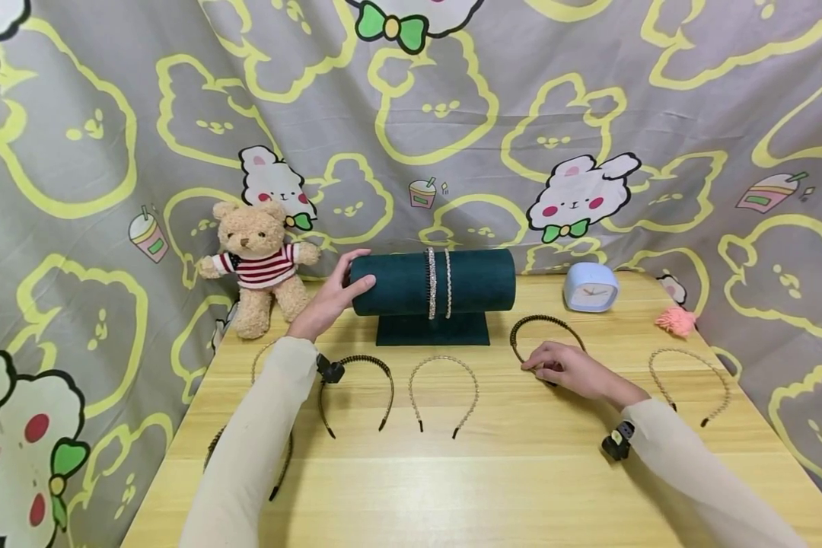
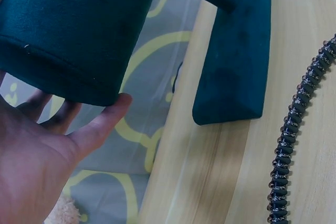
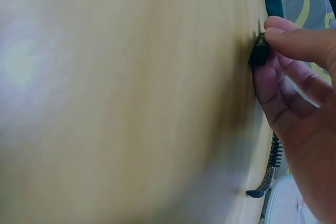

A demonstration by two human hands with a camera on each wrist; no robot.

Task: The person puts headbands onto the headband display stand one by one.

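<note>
A dark green padded cylinder on a flat base carries two beaded headbands around its middle. My left hand grips the cylinder's left end, thumb at the front; in the left wrist view the hand curves round the end of the cylinder. At the right, my right hand pinches one end of a black headband at the table. In the right wrist view, thumb and finger of the hand hold its black tip.
Headbands lie across the table: a black one, a pale one, another pale one at the right, and more beneath my left arm. A teddy bear, a blue clock and a pink tassel sit at the back.
</note>
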